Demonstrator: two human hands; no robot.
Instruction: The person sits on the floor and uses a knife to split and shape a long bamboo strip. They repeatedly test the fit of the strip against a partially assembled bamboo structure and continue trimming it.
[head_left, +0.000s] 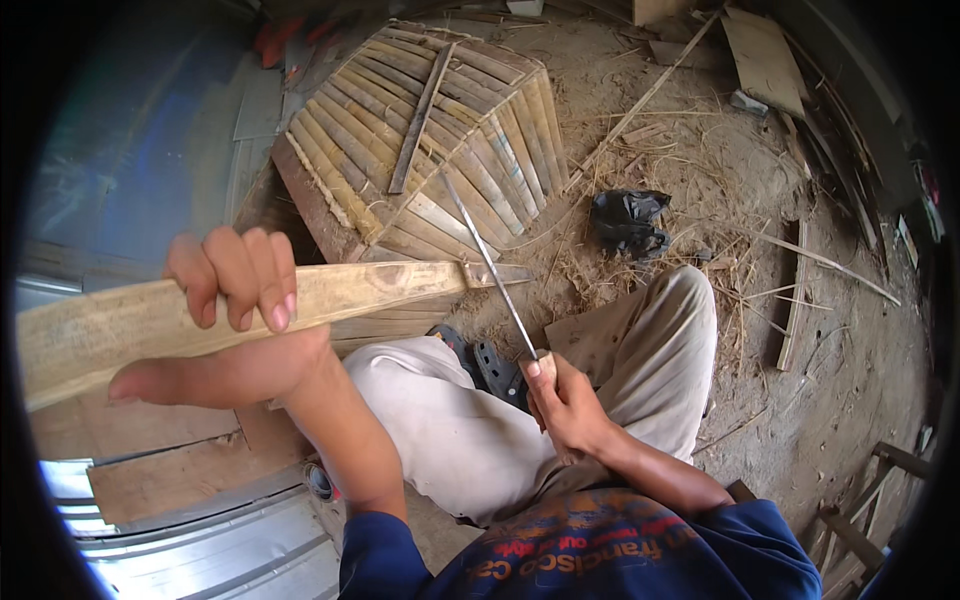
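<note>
My left hand (pixel 232 300) grips a long split bamboo slat (pixel 380 285) that runs from the left edge toward the middle, fingers curled over its top and thumb stretched out below. My right hand (pixel 562 400) is closed on the handle of a long thin knife (pixel 487 260). The blade points up and left, and its edge meets the right end of the slat. Both hands are held above my knees, which are in light trousers.
A woven bamboo panel (pixel 430 140) lies on the dirt ahead with a stick across it. A black bag (pixel 628 222) sits to its right among straw. Loose boards and slats (pixel 765 60) lie around. Corrugated metal sheets (pixel 200 555) and a wooden plank (pixel 170 480) are at lower left.
</note>
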